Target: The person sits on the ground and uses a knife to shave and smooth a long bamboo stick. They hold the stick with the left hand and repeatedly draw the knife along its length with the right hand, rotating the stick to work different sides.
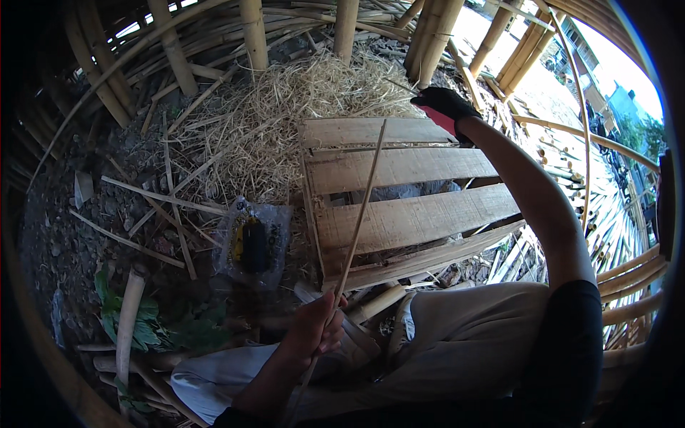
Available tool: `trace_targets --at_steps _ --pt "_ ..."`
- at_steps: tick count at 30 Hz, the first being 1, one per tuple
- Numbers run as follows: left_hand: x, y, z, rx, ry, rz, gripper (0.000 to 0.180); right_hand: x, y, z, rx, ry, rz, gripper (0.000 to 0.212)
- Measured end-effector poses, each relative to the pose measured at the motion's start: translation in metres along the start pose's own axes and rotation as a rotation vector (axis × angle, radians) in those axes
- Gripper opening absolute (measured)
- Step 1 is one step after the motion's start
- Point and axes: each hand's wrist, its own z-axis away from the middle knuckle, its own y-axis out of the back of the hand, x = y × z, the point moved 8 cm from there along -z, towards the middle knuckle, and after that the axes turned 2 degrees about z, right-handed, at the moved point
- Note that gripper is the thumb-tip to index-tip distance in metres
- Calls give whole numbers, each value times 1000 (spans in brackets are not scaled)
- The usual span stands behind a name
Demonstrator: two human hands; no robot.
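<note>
My left hand [317, 326], bare, is closed around a long thin bamboo strip [364, 196]. The strip slants up and away from my lap, its far end over a low slatted wooden crate [399, 169]. Stretched out at the upper right, my right hand [448, 112] wears a black and red glove. Its fingers are closed, and a thin, narrow, blade-like thing [400, 86] sticks out to the left of them. Whether that is a knife or a sliver of bamboo I cannot tell. The right hand is beyond the crate's far right corner, apart from the strip.
Pale shavings [285, 118] lie heaped behind the crate. Left of it, a clear plastic bag [253, 242] lies under a black and yellow thing. Loose strips [164, 195] and a bamboo pole [128, 324] litter the ground. Upright bamboo posts [253, 36] stand at the back.
</note>
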Motion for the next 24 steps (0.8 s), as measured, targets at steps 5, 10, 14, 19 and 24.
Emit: trace_targets --at_steps 5,10,14,19,24 --pt "0 2 6 -5 8 17 43 -70 -62 40 -312 150 210 51" --pt "3 2 3 -20 -7 24 43 -93 -85 46 -439 352 329 48" --pt "3 4 3 -17 -12 32 44 -106 -62 35 -85 411 429 34" --pt "3 4 2 -25 -1 28 43 -93 -53 26 -119 142 15 43" --pt "1 8 1 -29 7 39 42 -93 -88 27 -373 44 -393 40"
